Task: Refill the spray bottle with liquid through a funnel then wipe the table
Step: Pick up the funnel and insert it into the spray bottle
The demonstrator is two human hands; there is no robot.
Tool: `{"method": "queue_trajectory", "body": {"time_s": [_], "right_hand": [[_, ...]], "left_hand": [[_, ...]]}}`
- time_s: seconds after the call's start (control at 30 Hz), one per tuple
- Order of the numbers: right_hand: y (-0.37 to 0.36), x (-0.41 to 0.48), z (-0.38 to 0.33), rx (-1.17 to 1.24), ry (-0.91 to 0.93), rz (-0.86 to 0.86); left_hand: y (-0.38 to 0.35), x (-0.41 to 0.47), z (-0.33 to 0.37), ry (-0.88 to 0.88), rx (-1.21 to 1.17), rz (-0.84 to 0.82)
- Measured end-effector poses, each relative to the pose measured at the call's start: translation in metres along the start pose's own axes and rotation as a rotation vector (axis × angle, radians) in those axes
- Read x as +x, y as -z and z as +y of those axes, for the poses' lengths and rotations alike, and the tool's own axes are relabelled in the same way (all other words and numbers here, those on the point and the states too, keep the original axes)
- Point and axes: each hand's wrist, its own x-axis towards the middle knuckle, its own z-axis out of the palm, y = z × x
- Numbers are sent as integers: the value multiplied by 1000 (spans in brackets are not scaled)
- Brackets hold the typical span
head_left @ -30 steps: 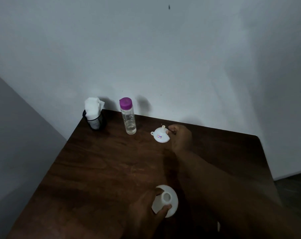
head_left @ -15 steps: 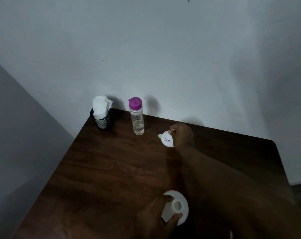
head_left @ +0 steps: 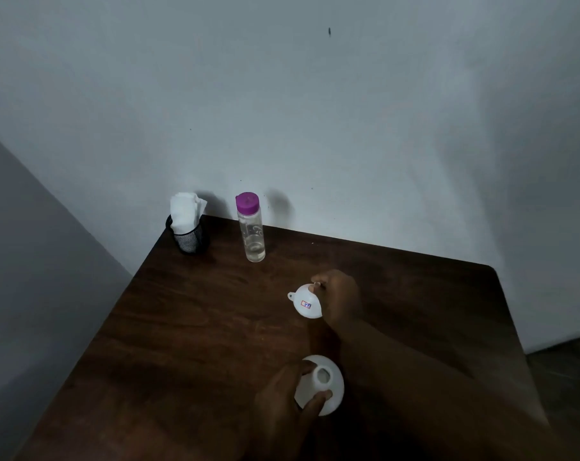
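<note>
Nearest to the camera, the left hand point(head_left: 282, 397) grips a white bottle point(head_left: 330, 395) that stands on the dark wooden table point(head_left: 182, 327). The fingers and thumb are curled around its round body. The bottle is seen from above and its neck is open, without any top on it.

A little farther, the right hand point(head_left: 340, 299) pinches a small white funnel point(head_left: 307, 304) by its narrow spout. The funnel is tilted, its wide side turned toward the left and the camera, and it carries a small red and blue sticker. A little tab sticks out from its rim on the left. Whether the funnel touches the table or is above it, the view does not tell. It is apart from the white bottle.

Farther again, near the back edge, a clear bottle point(head_left: 252, 234) with a purple cap point(head_left: 247, 202) stands upright, with some clear liquid in its lower part. At the back left corner a black mesh cup point(head_left: 189, 236) holds white tissues point(head_left: 184, 211). Behind the table is a plain pale wall point(head_left: 315, 111)
</note>
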Motion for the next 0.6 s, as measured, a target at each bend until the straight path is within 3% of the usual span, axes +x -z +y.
{"method": "queue_trajectory", "body": {"time_s": [0.6], "right_hand": [[48,-70,-25,224,-11,93]], "left_hand": [[17,-7,12,64,63,-20]]}}
